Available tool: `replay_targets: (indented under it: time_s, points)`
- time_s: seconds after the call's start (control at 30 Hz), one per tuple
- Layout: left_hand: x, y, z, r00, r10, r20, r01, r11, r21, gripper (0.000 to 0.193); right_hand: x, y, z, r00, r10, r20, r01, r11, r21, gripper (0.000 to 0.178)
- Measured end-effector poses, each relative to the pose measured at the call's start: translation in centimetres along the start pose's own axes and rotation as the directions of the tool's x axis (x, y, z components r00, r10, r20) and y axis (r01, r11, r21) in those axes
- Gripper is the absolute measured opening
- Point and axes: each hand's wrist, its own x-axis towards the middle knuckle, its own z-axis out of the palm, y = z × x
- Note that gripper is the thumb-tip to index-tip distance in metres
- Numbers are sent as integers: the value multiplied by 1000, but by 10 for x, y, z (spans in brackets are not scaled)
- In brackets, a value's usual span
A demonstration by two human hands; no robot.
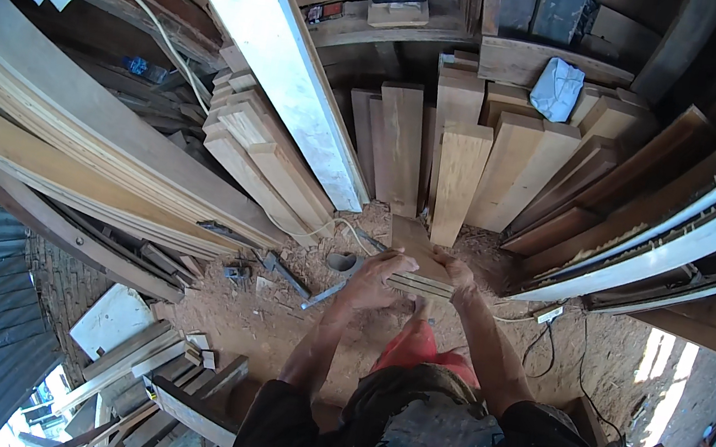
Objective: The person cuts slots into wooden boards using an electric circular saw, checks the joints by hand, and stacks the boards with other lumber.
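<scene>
Between my hands is a small stack of brown wooden boards [413,243], held in front of my body with the layered near ends [423,285] facing me. My left hand [375,280] grips the stack along its left side, thumb and fingers bent around the edge. On the opposite side my right hand [458,274] is closed on the right edge, its fingers partly hidden by the wood. Below the boards, my red shorts [418,348] and part of a foot show above the dusty floor.
Upright wooden planks [459,183] lean ahead, beside a long white board [281,55]. Long curved-looking boards [112,131] stand at left, white-edged panels [649,258] at right. A power strip [548,314] with cables lies right on the floor; scrap wood [195,384] is heaped lower left.
</scene>
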Motion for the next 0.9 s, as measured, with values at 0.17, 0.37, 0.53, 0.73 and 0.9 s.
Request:
replay_targets:
  time_s: [0.17, 0.37, 0.53, 0.73, 0.9]
  points:
    - [-28, -113, 13, 965, -239, -108, 247, 966, 75, 46, 30, 0, 46, 976, 185, -114, -214, 907, -362, 33]
    - [29, -137, 9, 933, -287, 219, 302, 953, -35, 74, 40, 5, 31, 924, -355, -143, 116, 616, -779, 29]
    - [164, -167, -65, 932, -361, -13, 347, 884, 315, 98, 34, 1, 23, 869, -366, -333, 38, 721, -691, 31]
    - [295, -268, -101, 923, -348, -164, 364, 655, 662, 108, 27, -1, 11, 870, -357, -340, 45, 745, -666, 23]
    - [327, -309, -108, 867, -466, -177, 446, 567, 693, 85, 23, 14, -24, 902, -293, -318, 59, 812, -580, 24]
